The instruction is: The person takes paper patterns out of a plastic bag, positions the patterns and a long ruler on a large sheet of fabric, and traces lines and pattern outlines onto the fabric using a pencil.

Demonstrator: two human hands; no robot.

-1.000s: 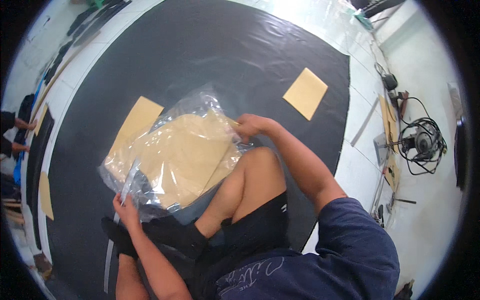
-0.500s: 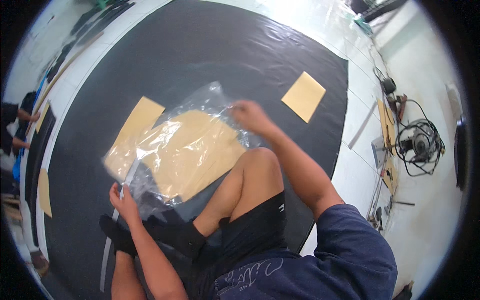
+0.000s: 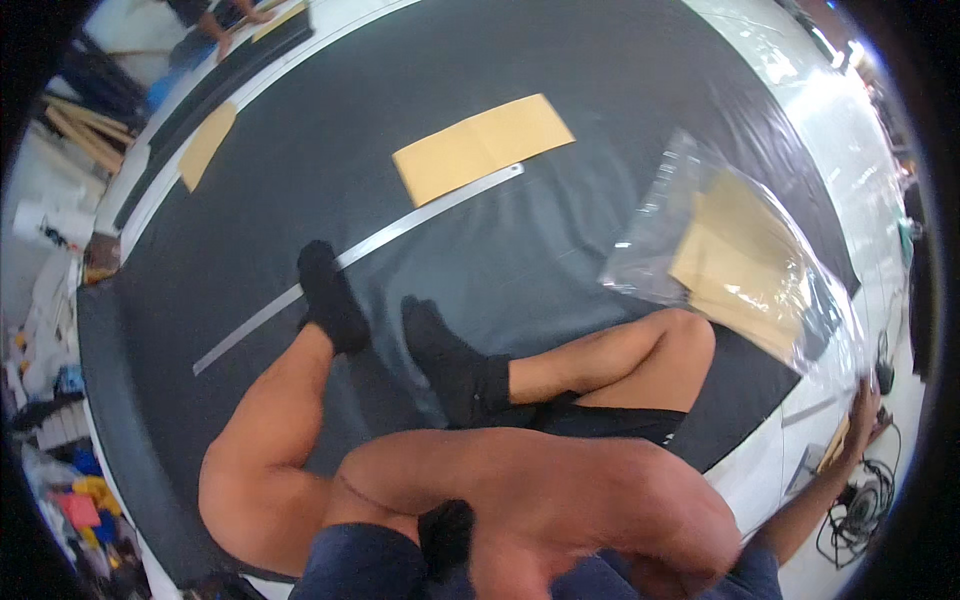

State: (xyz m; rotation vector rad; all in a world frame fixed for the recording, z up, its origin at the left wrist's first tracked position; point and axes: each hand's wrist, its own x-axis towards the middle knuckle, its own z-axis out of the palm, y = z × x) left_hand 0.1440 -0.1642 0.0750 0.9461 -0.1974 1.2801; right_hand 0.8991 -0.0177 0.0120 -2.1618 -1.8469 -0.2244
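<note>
At the far right my right hand point(image 3: 862, 405) grips the edge of a clear plastic bag point(image 3: 648, 245). Tan paper pieces point(image 3: 745, 265) lie inside or under the film. The bag rests on a black sheet point(image 3: 540, 250) beyond my bent right knee. My left arm crosses close in front of my body, with the left hand point(image 3: 640, 535) large and blurred at the lower middle; its fingers are not clearly visible. A long metal ruler point(image 3: 410, 220) lies across the sheet, passing by my socked left foot. Against its far end is a folded tan paper piece point(image 3: 485, 148).
Another tan piece point(image 3: 208, 145) sits at the sheet's left edge. Beyond it another person's hands point(image 3: 240, 25) touch a dark strip. A coiled black cable point(image 3: 865, 510) is at lower right; colourful scraps point(image 3: 85, 510) are heaped at lower left.
The plastic bag has shifted right, held by my right hand, uncovering the ruler and the tan piece. My left hand has released the ruler and come back toward my body. The view has turned.
</note>
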